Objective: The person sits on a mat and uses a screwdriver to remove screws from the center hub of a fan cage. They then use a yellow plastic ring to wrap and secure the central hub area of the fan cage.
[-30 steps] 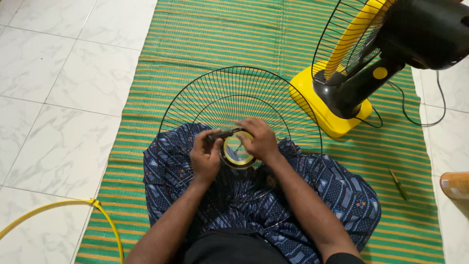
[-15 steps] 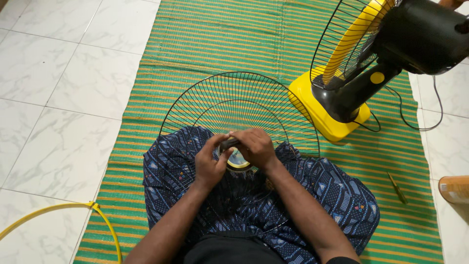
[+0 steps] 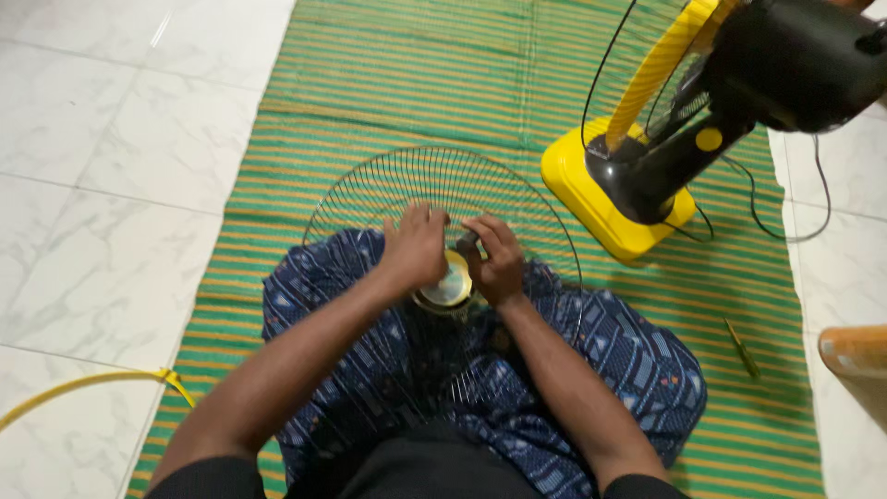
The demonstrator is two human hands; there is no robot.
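A round black wire fan grille (image 3: 443,189) lies across my lap, which is covered by blue patterned cloth (image 3: 610,360). At its middle sits a round yellowish hub cap (image 3: 450,289). My left hand (image 3: 416,248) rests over the cap's left side with fingers curled on it. My right hand (image 3: 496,261) grips the cap's right edge and pinches a small dark part at its top. Both hands meet at the hub.
A yellow and black stand fan (image 3: 688,139) with its rear grille stands at the upper right on a green striped mat (image 3: 397,83). A small green screwdriver (image 3: 742,349) lies on the mat at the right. A yellow hoop (image 3: 92,383) lies on the white tiles at the left. A wooden edge (image 3: 855,356) shows at far right.
Both hands stayed on the hub cap while shifting their grip slightly; the left hand now covers more of the cap. The view has drifted a little.
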